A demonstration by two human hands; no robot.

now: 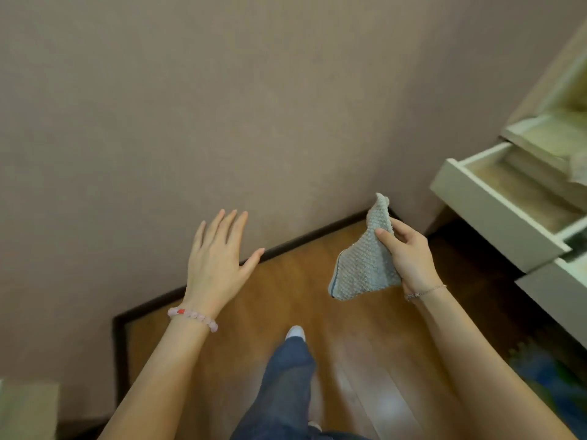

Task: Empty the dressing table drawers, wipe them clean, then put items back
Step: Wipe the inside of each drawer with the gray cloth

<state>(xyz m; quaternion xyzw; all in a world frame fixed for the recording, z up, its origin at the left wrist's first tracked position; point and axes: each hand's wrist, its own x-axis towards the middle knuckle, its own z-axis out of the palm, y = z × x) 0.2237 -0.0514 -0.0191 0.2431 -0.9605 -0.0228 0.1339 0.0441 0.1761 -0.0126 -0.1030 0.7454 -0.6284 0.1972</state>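
Observation:
My right hand (408, 255) grips a grey knitted cleaning cloth (365, 262), which hangs folded in the air above the wooden floor. My left hand (219, 262) is held out flat with the fingers spread and holds nothing. At the right edge stands the white dressing table with two drawers pulled out. The lower drawer (495, 204) sticks out farthest and its wood-patterned bottom shows bare. The upper drawer (540, 134) sits behind and above it. Both hands are left of the drawers and apart from them.
A mauve wall (190, 106) with a dark skirting board fills most of the view. Below lie the wooden floor (317, 296), my leg in blue jeans (286, 385) and a white shoe. A pale box corner (28, 408) shows bottom left.

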